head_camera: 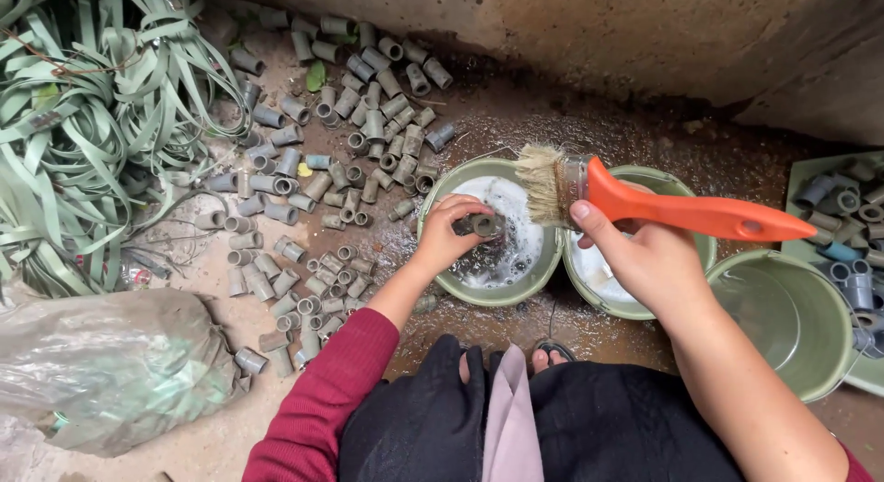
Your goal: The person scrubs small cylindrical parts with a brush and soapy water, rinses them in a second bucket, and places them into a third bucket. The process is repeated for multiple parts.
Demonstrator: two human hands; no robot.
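The right edge cuts off the tray [799,174] of grey fittings; foam hides the left basin's [433,261] bottom.

Wet, muddy brown ground [516,123], darker and glistening toward the far side. Rough concrete wall [645,31] runs along the far edge. Near left, the dirt floor [203,445] is paler and drier. Flat, even daylight; no hard shadows.

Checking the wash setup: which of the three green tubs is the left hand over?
The leftmost tub, full of soapy foam; the left hand holds a grey pipe fitting above it.
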